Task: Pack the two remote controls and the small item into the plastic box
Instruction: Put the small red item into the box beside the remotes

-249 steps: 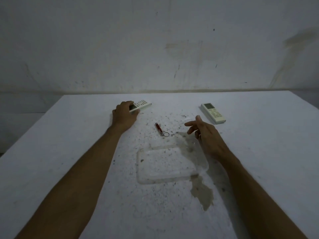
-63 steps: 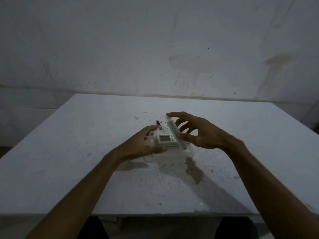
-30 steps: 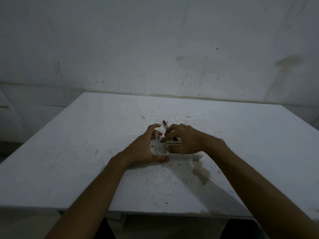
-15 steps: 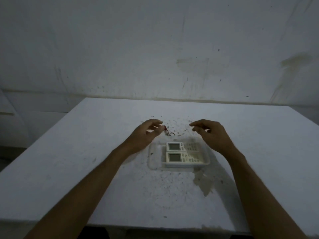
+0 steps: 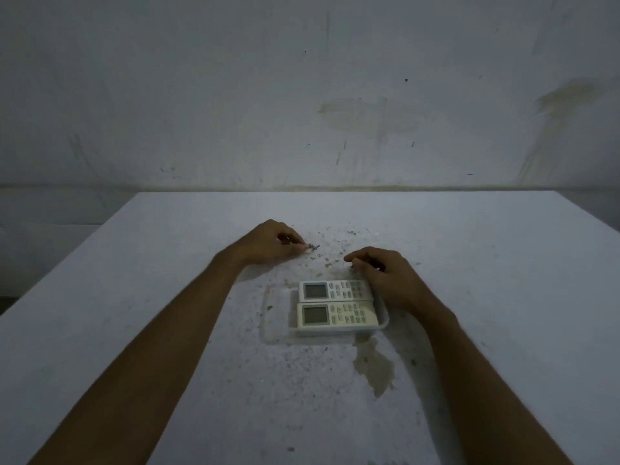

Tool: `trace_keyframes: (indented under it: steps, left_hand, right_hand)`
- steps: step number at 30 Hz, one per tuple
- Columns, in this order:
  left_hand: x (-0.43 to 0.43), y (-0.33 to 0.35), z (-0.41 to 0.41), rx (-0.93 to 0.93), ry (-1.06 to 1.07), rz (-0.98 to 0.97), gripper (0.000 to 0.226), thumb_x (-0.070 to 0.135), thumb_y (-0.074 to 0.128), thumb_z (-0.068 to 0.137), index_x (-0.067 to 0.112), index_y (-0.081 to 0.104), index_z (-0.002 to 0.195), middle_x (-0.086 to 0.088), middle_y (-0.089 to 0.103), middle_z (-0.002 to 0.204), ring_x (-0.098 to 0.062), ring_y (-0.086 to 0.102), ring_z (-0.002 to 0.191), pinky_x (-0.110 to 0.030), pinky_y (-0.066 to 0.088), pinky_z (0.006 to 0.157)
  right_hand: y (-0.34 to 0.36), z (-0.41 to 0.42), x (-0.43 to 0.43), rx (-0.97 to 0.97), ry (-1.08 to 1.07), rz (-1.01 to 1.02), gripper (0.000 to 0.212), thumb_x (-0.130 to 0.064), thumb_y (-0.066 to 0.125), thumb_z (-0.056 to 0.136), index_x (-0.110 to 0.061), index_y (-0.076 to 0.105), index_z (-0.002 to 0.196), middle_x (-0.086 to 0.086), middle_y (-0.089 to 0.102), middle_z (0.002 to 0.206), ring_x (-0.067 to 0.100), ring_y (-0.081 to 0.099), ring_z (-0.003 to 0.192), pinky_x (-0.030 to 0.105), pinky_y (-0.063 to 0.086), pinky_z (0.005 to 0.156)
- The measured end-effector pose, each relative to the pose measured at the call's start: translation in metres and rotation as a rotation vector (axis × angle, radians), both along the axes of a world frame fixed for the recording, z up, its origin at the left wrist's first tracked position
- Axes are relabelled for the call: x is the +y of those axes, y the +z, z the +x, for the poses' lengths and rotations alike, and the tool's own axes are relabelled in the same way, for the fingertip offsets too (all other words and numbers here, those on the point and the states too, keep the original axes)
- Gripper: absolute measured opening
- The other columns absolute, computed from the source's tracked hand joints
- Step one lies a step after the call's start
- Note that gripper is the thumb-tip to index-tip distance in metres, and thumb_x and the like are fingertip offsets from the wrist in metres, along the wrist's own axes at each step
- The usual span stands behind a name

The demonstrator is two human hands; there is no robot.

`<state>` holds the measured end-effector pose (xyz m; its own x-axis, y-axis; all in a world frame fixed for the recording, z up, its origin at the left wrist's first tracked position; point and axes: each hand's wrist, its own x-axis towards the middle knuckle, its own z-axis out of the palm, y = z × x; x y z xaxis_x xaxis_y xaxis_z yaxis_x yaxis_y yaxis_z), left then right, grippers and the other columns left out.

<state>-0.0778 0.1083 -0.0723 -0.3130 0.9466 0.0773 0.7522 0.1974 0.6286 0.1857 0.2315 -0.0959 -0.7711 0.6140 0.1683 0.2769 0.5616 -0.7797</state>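
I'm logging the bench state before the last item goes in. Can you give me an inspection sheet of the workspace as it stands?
Surface: white table, speckled with dark bits, one brownish stain near the box.
Job's things: two remotes lie side by side, screens up, in the clear box; small item outside, beyond the box.
Clutter: nothing seen besides the specks.
Grippers: left hand pinches the small item on the table; right hand rests at the box's far right corner, holding nothing visible.
Cables: nothing seen.
Surroundings: bare, scuffed, stained wall.
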Motion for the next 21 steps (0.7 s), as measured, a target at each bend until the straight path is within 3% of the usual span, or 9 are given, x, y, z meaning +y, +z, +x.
trace_keyframes:
  steps: [4, 6, 9, 14, 18, 21]
  left_hand:
    - [-0.022, 0.014, 0.031, -0.335, 0.078, 0.175, 0.021, 0.03, 0.071, 0.095, 0.016, 0.077, 0.109, 0.001, 0.077, 0.102, -0.002, 0.07, 0.09, -0.017, 0.052, 0.081]
    - [-0.038, 0.022, 0.051, -0.394, 0.08, 0.236, 0.02, 0.027, 0.068, 0.097, 0.014, 0.076, 0.111, -0.004, 0.077, 0.1, -0.005, 0.069, 0.087, -0.015, 0.052, 0.077]
    - [-0.064, 0.029, 0.08, -0.464, 0.068, 0.266, 0.021, 0.027, 0.066, 0.099, 0.015, 0.076, 0.112, -0.002, 0.079, 0.097, -0.01, 0.071, 0.088, -0.021, 0.056, 0.082]
    - [-0.098, 0.026, 0.105, -0.578, 0.061, 0.293, 0.025, 0.029, 0.06, 0.101, 0.016, 0.078, 0.114, -0.001, 0.08, 0.097, -0.012, 0.073, 0.092, -0.028, 0.057, 0.087]
    - [-0.115, 0.023, 0.109, -0.637, 0.026, 0.302, 0.027, 0.029, 0.058, 0.103, 0.014, 0.079, 0.11, -0.003, 0.079, 0.096, -0.013, 0.073, 0.092, -0.03, 0.058, 0.087]
    - [-0.119, 0.02, 0.103, -0.456, 0.089, 0.328, 0.029, 0.035, 0.057, 0.102, 0.018, 0.079, 0.111, 0.004, 0.08, 0.101, -0.011, 0.073, 0.098, -0.036, 0.058, 0.094]
  right_hand:
    - [0.012, 0.001, -0.011, -0.022, -0.066, 0.141, 0.024, -0.038, 0.059, 0.099, -0.031, 0.071, 0.118, -0.012, 0.071, 0.103, 0.004, 0.065, 0.093, 0.024, 0.051, 0.078]
    - [0.027, 0.0, -0.025, 0.088, -0.107, 0.22, 0.028, -0.041, 0.06, 0.098, -0.031, 0.069, 0.123, -0.014, 0.07, 0.101, -0.001, 0.065, 0.09, 0.021, 0.054, 0.078]
    - [0.05, -0.004, -0.05, 0.228, -0.083, 0.157, 0.034, -0.045, 0.062, 0.096, -0.036, 0.066, 0.129, -0.019, 0.07, 0.101, -0.004, 0.067, 0.089, 0.013, 0.053, 0.073]
    - [0.06, -0.005, -0.085, 0.229, 0.053, 0.103, 0.03, -0.037, 0.065, 0.097, -0.029, 0.073, 0.125, -0.017, 0.074, 0.111, -0.003, 0.07, 0.091, 0.012, 0.055, 0.076]
    - [0.062, 0.0, -0.097, 0.23, 0.108, -0.053, 0.024, -0.033, 0.07, 0.093, -0.026, 0.077, 0.114, -0.013, 0.078, 0.102, -0.001, 0.073, 0.093, 0.02, 0.058, 0.087]
    - [0.063, -0.001, -0.103, 0.17, 0.131, -0.048, 0.018, -0.035, 0.068, 0.093, -0.028, 0.078, 0.106, -0.009, 0.078, 0.089, 0.008, 0.073, 0.081, 0.023, 0.059, 0.075]
